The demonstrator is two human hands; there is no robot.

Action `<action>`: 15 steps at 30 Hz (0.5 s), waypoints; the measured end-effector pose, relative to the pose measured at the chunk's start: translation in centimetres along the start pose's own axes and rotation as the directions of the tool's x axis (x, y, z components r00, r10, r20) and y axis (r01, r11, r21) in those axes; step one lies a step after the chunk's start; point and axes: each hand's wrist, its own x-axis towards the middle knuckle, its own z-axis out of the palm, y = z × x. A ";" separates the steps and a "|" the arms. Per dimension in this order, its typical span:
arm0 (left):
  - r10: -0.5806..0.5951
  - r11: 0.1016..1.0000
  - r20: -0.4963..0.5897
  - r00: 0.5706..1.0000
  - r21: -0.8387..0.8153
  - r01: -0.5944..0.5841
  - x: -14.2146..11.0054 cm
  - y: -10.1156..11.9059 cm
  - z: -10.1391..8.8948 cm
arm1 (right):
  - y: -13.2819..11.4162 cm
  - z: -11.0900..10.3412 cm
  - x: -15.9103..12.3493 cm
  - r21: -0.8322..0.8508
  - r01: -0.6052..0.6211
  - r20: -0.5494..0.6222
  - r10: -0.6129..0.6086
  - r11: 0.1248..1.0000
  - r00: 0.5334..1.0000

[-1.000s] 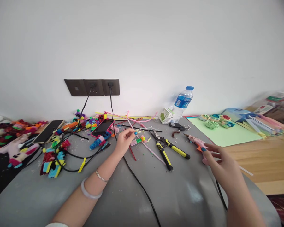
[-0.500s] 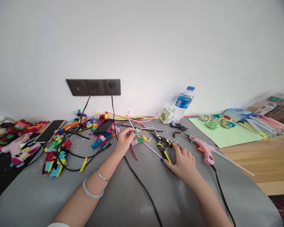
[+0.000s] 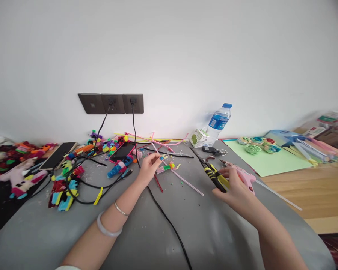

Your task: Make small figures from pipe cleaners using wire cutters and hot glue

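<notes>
My left hand (image 3: 150, 167) is closed in a pinch over the middle of the table, holding a small pale yellow piece (image 3: 165, 156) at its fingertips. Just beyond lies a little green, pink and orange pipe-cleaner figure (image 3: 166, 167), with a pale pink stick (image 3: 188, 182) running past it. A red glittery strip (image 3: 159, 183) rests close by. To the right, my right hand (image 3: 233, 183) has its fingers around the black and yellow handles of a pair of shears (image 3: 212, 176), whose dark blades point away to the left. Behind that hand, a pink glue gun (image 3: 246, 178) is partly hidden.
Pipe-cleaner dolls (image 3: 64, 187), black cables (image 3: 166, 215) and a phone (image 3: 58, 155) crowd the left. Toward the wall stand a water bottle (image 3: 219, 122) and small box (image 3: 198, 138), near a key fob (image 3: 208, 149). Green paper (image 3: 276, 161) with fabric-like flowers (image 3: 252, 149) lies right.
My right hand has closed around the shears and carried them right, toward the glue gun. The pink stick's near end now shows. My left hand has stayed nearly still.
</notes>
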 end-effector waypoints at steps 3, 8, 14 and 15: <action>-0.013 0.999 0.002 1.000 -0.036 0.013 0.0 -0.1 0.1 | -0.2 0.0 -0.3 0.044 0.044 -0.011 -0.044 0.998 0.999; -0.068 0.987 0.043 0.997 -0.141 0.074 0.0 -0.1 0.2 | -0.7 1.6 0.0 0.223 0.259 0.140 -0.294 0.940 0.946; -0.116 0.957 0.132 0.984 -0.251 0.146 0.0 0.4 -0.2 | -0.7 3.7 1.1 0.217 0.419 0.098 -0.447 0.882 0.889; -0.112 0.955 0.140 0.984 -0.258 0.145 0.0 0.5 -0.2 | -0.7 3.9 1.2 0.215 0.433 0.096 -0.460 0.876 0.883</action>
